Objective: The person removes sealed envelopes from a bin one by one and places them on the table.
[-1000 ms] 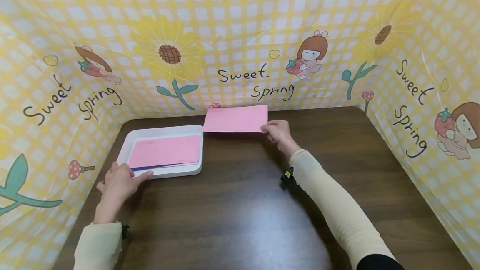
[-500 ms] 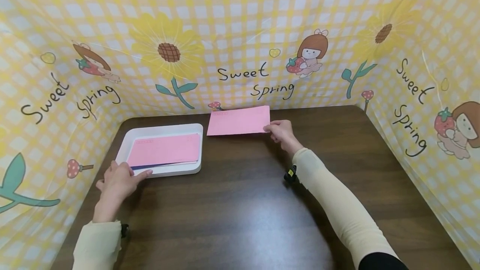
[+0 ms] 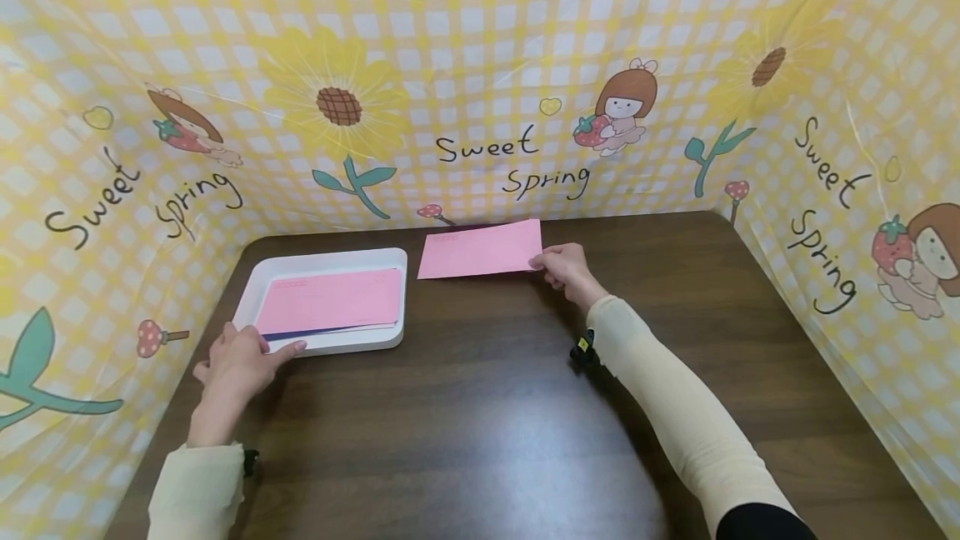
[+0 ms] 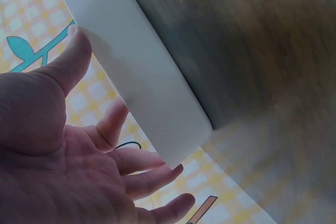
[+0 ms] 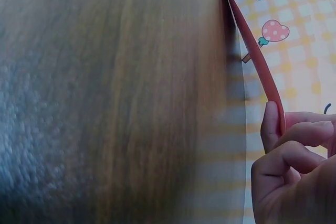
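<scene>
My right hand (image 3: 567,269) pinches a pink envelope (image 3: 480,250) by its near right corner, between thumb and fingers. The right wrist view has this envelope (image 5: 258,59) nearly edge-on and slightly bowed. It is low over the far part of the table, right of a white tray (image 3: 352,345). Inside the tray lies another pink envelope (image 3: 330,300), with a dark blue edge and a pale edge showing beneath it. My left hand (image 3: 240,365) holds the tray's near left corner, thumb along the front rim. In the left wrist view, fingers wrap round the tray's white wall (image 4: 142,72).
A dark brown wooden table (image 3: 465,423) lies under everything. Yellow checked cloth (image 3: 465,48) with printed flowers and lettering rises close behind its far edge and along both sides. The tray stands near the table's far left corner.
The right hand has drawn the envelope a little to the right and nearer, and it sits lower over the table. The left hand and tray have stayed in place.
</scene>
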Demonstrator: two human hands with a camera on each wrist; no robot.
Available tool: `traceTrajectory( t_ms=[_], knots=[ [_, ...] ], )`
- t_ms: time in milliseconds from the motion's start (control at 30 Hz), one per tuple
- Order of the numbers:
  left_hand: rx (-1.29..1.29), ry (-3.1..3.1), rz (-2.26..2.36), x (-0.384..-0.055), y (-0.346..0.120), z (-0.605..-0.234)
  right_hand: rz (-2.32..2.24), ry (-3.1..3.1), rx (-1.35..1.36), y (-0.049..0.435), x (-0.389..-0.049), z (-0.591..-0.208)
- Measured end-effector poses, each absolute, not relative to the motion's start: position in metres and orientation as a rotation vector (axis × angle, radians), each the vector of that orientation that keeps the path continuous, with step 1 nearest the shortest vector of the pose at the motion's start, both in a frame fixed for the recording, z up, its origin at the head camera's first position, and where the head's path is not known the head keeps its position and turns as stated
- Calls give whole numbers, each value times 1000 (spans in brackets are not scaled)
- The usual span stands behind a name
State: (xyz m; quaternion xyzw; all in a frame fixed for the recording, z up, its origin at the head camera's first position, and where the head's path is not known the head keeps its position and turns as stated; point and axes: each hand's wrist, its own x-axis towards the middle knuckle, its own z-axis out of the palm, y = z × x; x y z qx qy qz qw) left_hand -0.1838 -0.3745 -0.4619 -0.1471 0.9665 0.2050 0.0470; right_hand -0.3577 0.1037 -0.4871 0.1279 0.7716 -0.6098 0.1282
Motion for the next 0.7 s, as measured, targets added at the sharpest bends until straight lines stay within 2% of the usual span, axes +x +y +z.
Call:
traceTrajectory(
  t_ms=[700],
  knots=[
    [-441,2952,634,-182,-374,-462,-1640,2322,365,107,-369,-493]
  ],
)
